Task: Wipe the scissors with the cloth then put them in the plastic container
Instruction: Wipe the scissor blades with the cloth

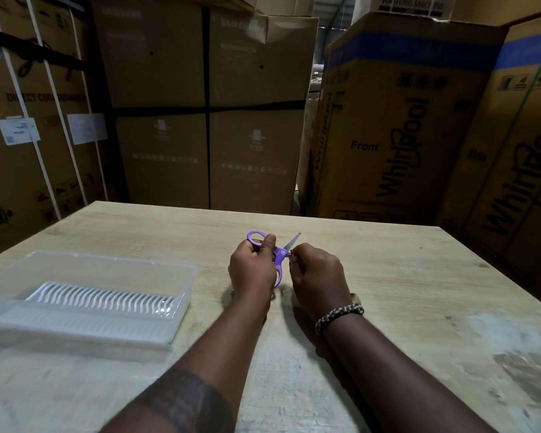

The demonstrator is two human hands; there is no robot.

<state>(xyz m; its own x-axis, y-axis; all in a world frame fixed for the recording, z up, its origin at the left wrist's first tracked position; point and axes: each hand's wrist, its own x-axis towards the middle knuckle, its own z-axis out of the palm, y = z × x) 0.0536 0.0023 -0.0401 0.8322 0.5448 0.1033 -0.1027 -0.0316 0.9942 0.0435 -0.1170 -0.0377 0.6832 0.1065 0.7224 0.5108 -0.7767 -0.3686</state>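
Scissors [280, 254] with purple handles were held over the tabletop [403, 276] near its middle, clamped in the grip of the left hand [252, 270], whose fingers and thumb curled round the handle loops. The right hand [319, 276] met them from the other side, its curled fingers pinching the metal just past the pivot. Whether a cloth lay inside that grip could not be told, and none showed elsewhere. One blade pointed up and away to the right, so the long axis ran from the handles toward the far right. The plastic container [190, 276] sat open, well apart to the left, so the left hand looked the nearer one for the drop.
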